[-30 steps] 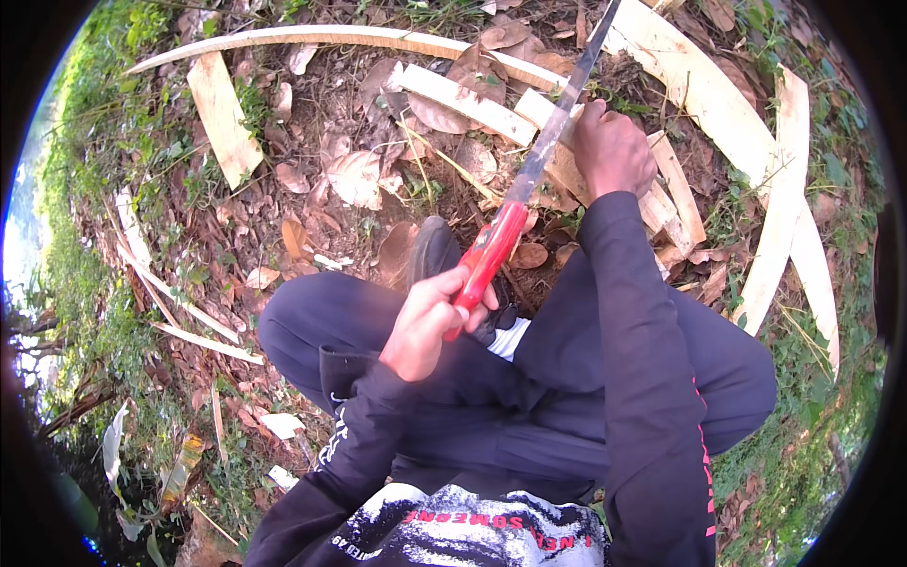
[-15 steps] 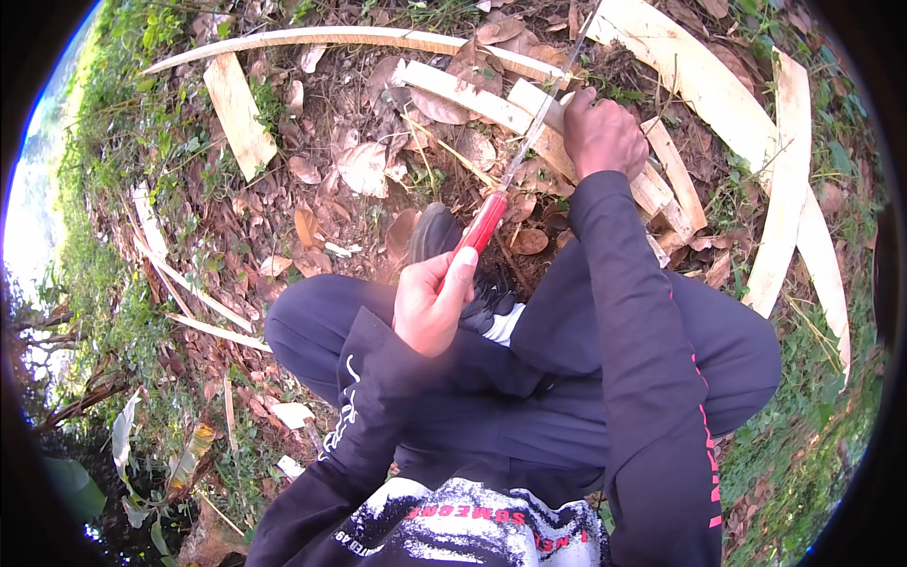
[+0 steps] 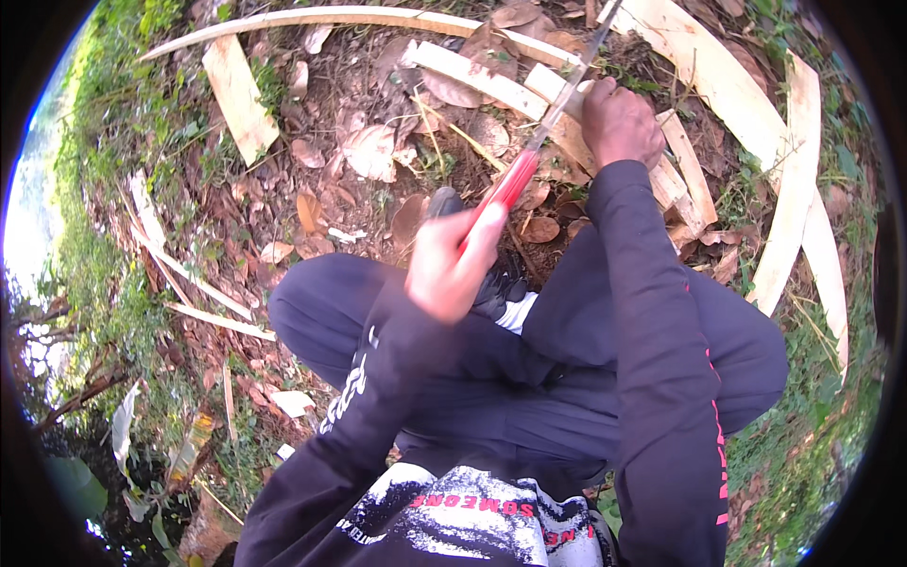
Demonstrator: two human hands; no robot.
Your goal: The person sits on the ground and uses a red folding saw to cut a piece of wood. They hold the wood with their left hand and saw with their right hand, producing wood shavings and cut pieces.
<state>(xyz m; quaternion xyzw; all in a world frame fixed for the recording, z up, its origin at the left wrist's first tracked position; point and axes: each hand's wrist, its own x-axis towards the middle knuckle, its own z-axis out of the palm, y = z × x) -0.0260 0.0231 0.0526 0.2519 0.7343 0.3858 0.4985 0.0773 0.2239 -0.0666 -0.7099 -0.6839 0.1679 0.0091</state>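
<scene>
Wood strips (image 3: 241, 94) lie flat, pale, on brown dry leaves (image 3: 368, 151) at left. Left hand (image 3: 452, 269) wraps tight round red handle of long knife (image 3: 543, 132), blade slanting up and away over ground. Hand blurred, maybe mid-swing. Right hand (image 3: 619, 123) curls down on pale wood piece (image 3: 567, 132), pinning it beside blade. Blade thin, grey, shiny. More curved strips (image 3: 794, 180) at right on grass.

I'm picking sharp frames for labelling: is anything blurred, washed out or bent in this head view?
Head view: the left hand on the knife's red handle is motion-blurred; the right hand is sharper; sky glare washes out the left rim; the long wooden strip bows with fisheye distortion; black corners frame the picture.
</scene>
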